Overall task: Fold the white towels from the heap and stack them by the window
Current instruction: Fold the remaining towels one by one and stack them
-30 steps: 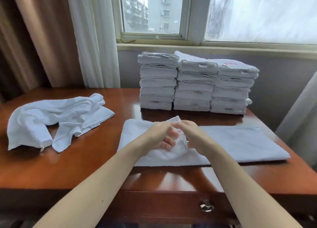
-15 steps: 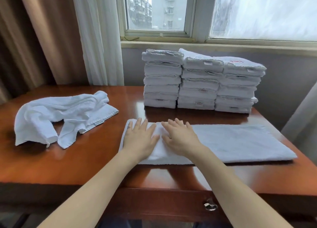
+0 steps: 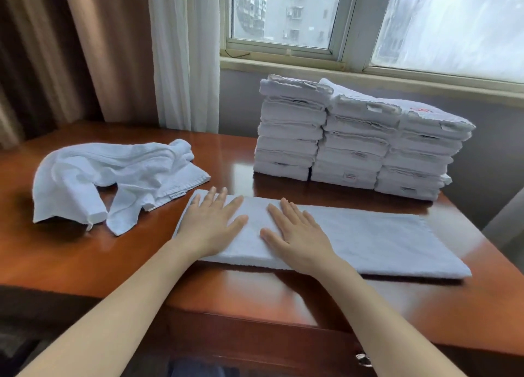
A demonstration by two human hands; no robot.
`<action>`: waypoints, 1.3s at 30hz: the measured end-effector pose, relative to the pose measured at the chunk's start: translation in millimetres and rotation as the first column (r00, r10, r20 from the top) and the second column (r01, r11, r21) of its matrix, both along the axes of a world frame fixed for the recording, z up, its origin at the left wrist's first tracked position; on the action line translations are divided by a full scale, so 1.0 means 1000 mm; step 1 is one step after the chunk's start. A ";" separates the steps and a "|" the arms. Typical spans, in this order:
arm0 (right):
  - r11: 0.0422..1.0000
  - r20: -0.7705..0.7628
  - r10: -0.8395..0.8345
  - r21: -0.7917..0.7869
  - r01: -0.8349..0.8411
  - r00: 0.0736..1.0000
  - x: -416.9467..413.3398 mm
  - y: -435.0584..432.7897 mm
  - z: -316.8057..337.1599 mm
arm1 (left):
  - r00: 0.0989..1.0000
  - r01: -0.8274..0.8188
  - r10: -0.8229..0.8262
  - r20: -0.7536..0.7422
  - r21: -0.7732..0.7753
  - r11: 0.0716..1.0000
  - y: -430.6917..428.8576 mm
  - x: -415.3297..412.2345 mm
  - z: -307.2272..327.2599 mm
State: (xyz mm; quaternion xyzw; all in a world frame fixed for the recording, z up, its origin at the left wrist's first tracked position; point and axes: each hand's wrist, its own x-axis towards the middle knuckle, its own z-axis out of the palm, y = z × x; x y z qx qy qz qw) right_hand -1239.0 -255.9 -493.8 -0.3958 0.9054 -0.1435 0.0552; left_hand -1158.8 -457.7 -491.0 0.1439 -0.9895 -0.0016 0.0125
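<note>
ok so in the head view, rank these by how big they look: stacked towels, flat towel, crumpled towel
1. stacked towels and flat towel: about alike, and the flat one lies nearer the camera, so I won't rank them.
2. crumpled towel: smallest.

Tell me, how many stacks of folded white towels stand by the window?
3, side by side: left stack, middle stack, right stack. Others may hide behind them.
</note>
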 end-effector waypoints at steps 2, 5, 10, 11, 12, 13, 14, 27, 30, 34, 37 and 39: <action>1.000 0.001 0.014 -0.007 -0.014 1.000 0.002 -0.017 0.000 | 1.000 -0.020 0.020 -0.003 0.000 1.000 -0.016 0.005 -0.001; 0.999 -0.010 0.027 -0.024 -0.028 1.000 0.007 -0.038 -0.002 | 0.999 -0.039 0.039 -0.004 0.005 0.999 -0.036 0.012 -0.002; 0.999 -0.003 0.028 -0.035 -0.028 1.000 0.007 -0.044 -0.001 | 0.998 -0.044 0.045 -0.044 0.025 0.999 -0.041 0.015 0.000; 0.999 0.005 0.032 -0.038 -0.031 0.999 0.007 -0.043 0.000 | 0.998 -0.041 0.042 -0.055 0.026 0.999 -0.040 0.015 0.000; 0.999 0.010 0.037 -0.040 -0.036 0.999 0.008 -0.041 0.002 | 0.997 -0.038 0.039 -0.065 0.026 0.999 -0.039 0.016 0.000; 0.998 0.013 0.041 -0.043 -0.040 0.999 0.010 -0.037 0.003 | 0.997 -0.035 0.037 -0.072 0.027 0.999 -0.039 0.017 0.001; 0.998 0.013 0.042 -0.050 -0.041 0.999 0.011 -0.031 0.004 | 0.997 -0.032 0.033 -0.071 0.026 0.999 -0.038 0.017 0.003; 0.840 0.114 -0.499 -0.180 0.512 0.859 -0.035 0.113 0.034 | 0.956 0.275 -0.249 -0.154 0.180 0.945 0.102 -0.043 0.023; 0.788 0.090 -0.606 -0.062 0.612 0.790 -0.049 0.143 0.039 | 0.931 0.360 -0.342 -0.127 0.175 0.916 0.137 -0.061 0.022; 0.760 0.040 -0.649 0.081 0.645 0.760 -0.059 0.162 0.039 | 0.882 0.471 -0.462 -0.093 0.171 0.865 0.170 -0.079 0.015; 0.775 0.126 -0.631 0.057 0.630 0.765 -0.067 0.167 0.040 | 0.885 0.465 -0.463 -0.041 0.111 0.879 0.184 -0.084 0.001; 0.781 0.241 -0.607 0.006 0.624 0.757 -0.074 0.168 0.044 | 0.894 0.448 -0.446 -0.039 0.074 0.891 0.187 -0.085 -0.005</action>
